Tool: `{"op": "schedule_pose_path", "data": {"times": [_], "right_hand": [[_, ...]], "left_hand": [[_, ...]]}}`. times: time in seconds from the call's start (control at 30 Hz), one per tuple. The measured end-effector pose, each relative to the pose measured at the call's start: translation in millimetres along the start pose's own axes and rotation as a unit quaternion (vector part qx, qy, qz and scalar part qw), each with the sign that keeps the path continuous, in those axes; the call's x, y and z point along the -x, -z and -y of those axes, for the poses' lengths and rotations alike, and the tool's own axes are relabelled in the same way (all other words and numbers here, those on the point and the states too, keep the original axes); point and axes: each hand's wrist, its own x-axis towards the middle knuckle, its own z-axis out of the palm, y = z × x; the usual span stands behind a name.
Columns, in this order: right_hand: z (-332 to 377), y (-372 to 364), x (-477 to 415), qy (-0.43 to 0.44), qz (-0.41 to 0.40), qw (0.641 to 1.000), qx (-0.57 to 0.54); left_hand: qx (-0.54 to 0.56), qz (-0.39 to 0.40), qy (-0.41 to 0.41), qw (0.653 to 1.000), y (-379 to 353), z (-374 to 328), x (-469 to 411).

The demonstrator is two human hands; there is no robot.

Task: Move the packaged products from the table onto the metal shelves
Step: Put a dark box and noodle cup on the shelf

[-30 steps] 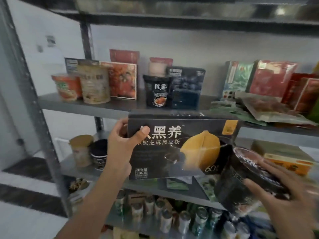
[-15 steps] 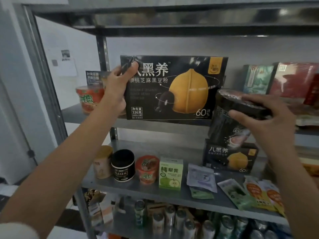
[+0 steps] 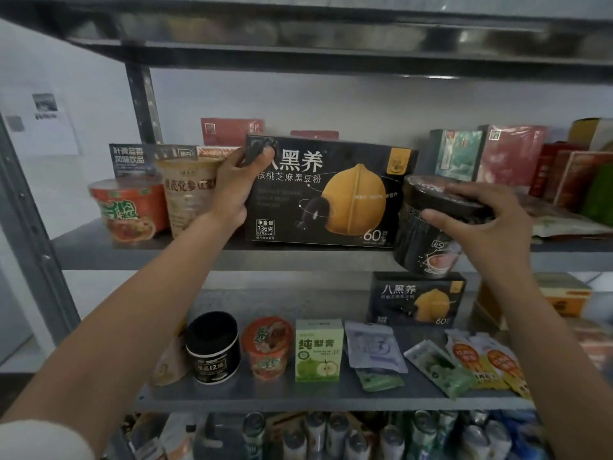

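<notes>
Two hands raised — left (image 3: 237, 190) grips box (image 3: 331, 194), right (image 3: 477, 224) cup (image 3: 421, 250)

A pale wall (image 3: 331, 101) runs behind everything. On it, at the far left, hangs a white paper sheet (image 3: 63, 134). It carries a small dark photo (image 3: 44, 102) near its top and a grey square (image 3: 15, 123) towards its left edge. The print is too blurred to read.
</notes>
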Motion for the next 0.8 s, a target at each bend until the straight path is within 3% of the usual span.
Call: {"op": "schedule_pose_path", "data": {"times": [0.27,0.33,0.4,0.43,0.5,0.6,0.7,0.8], "right_hand": [[-2,-16,-7,0.020,0.007,0.999,0.044],[-5,-14,-7,0.027,0.011,0.998,0.047],[-10,-7,-7,0.029,0.015,0.998,0.052],[-13,-3,-7,0.027,0.014,0.998,0.058],[-20,7,-10,0.017,0.006,0.997,0.077],[-31,19,-18,-0.007,-0.009,0.994,0.106],[-35,19,-28,-0.029,-0.029,0.992,0.116],[-31,10,-36,-0.037,-0.036,0.994,0.094]], "left_hand": [[-0.026,-0.028,-0.002,0.999,3,16,-10],[-0.074,-0.029,-0.046,0.996,1,20,-10],[-0.171,-0.068,-0.139,0.973,1,26,-7],[-0.234,-0.099,-0.202,0.946,1,29,-6],[-0.375,-0.153,-0.332,0.852,-6,25,-1],[-0.517,-0.095,-0.478,0.704,-32,11,2],[-0.614,0.005,-0.499,0.611,-66,2,2],[-0.698,0.028,-0.440,0.565,-91,3,-4]]}}
